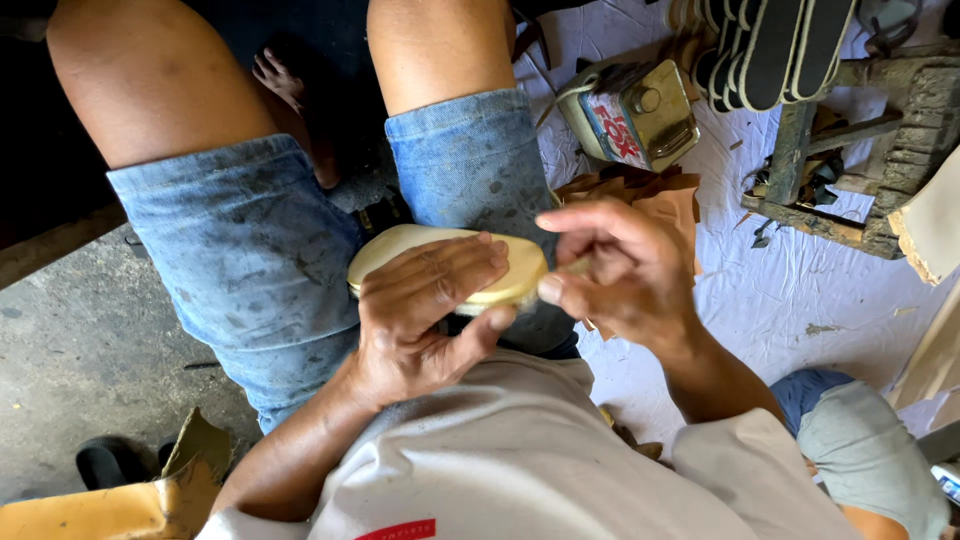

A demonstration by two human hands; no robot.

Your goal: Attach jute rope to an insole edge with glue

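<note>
bottom left corner, a torn piece of yellow cardboard (pixel 120 505) on the grey concrete floor (pixel 70 340), a dark sandal (pixel 105 462) just beside it. above, two bare legs in stained denim shorts (pixel 250 250). centre, the left hand (pixel 425 315) grasps a pale yellow shoe sole (pixel 420 250), fingers laid across its top, thumb under the near edge; the sole rests on the thigh over the shorts. just right, the right hand (pixel 625 275) is clenched round a thin pale stick (pixel 578 265), its tip touching the sole's right end. behind the right hand, brown paper scraps (pixel 665 195) on a white sheet (pixel 790 300). further up, a dented brass-coloured tin can (pixel 630 115). top right, a stack of black soles (pixel 770 50), near a rough wooden stand (pixel 900 130).
</note>
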